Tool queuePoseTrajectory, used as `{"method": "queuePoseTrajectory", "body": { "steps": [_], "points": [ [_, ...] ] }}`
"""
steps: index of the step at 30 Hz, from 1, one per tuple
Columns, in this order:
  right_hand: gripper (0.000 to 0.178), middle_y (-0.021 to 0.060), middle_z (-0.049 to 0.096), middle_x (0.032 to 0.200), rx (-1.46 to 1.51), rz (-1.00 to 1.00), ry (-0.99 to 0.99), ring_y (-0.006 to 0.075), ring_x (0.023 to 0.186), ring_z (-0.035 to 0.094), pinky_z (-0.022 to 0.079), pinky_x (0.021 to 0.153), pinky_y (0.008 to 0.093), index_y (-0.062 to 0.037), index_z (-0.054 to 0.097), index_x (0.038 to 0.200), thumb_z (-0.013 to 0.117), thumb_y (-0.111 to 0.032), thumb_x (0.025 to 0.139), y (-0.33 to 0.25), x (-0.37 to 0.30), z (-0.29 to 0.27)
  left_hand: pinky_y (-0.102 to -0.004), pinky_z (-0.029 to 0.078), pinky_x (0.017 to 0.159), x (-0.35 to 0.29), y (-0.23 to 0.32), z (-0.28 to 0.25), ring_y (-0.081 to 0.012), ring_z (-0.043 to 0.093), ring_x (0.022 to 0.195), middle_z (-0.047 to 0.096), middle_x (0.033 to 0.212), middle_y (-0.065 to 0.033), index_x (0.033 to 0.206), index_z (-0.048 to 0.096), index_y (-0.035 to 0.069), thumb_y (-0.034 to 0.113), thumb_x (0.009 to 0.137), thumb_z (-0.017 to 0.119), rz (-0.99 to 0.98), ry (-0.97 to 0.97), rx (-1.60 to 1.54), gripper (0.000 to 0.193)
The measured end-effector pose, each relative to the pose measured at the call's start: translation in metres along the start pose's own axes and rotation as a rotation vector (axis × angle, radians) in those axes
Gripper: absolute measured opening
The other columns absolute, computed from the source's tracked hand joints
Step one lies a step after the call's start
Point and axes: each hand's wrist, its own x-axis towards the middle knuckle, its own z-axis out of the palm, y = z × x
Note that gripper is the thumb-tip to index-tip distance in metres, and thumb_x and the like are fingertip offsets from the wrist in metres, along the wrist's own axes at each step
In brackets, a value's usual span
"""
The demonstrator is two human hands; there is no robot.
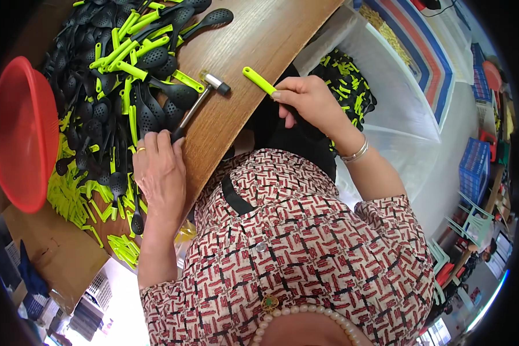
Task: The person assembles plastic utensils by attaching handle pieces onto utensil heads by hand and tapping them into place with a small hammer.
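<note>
- Left hand: fingers closed round hammer grip, apparently for control.
- Right hand: fingers holding green-handled utensil at worktop's right edge, handle end seemingly free for access.

A red basin is at the left edge of the bench; blue boxes stand well beyond its right edge.

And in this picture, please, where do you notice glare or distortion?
Head view: pale sheen on the bare brown wooden table; washed-out white patch at lower left; strong fisheye bending toward the dark rim, where the stacked blue rectangular boxes at right appear tilted.
</note>
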Motion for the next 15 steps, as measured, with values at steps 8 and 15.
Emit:
{"method": "queuePoseTrajectory", "body": {
  "steps": [8,15],
  "points": [
    [0.019,0.0083,0.067,0.067,-0.036,0.086,-0.091,0.0159,0.052,0.065,0.050,0.049,0.0264,0.0042,0.067,0.089,0.062,-0.012,0.095,-0.012,0.005,-0.002,-0.0426,0.052,0.066,0.009,0.030,-0.021,-0.0370,0.065,0.077,0.063,0.090,-0.0184,0.113,0.062,0.002,0.010,0.095,0.064,0.007,0.096,-0.561,0.019],
    [0.017,0.0102,0.067,0.068,0.150,0.104,-0.148,0.0171,0.050,0.064,0.052,0.050,0.0267,0.0049,0.067,0.091,0.062,-0.011,0.095,-0.006,0.011,-0.005,-0.0390,0.055,0.073,0.010,0.024,-0.010,-0.0363,0.069,0.085,0.069,0.100,-0.0197,0.109,0.066,-0.002,0.010,0.099,0.060,-0.149,-0.033,-0.646,0.016]
  ]
}}
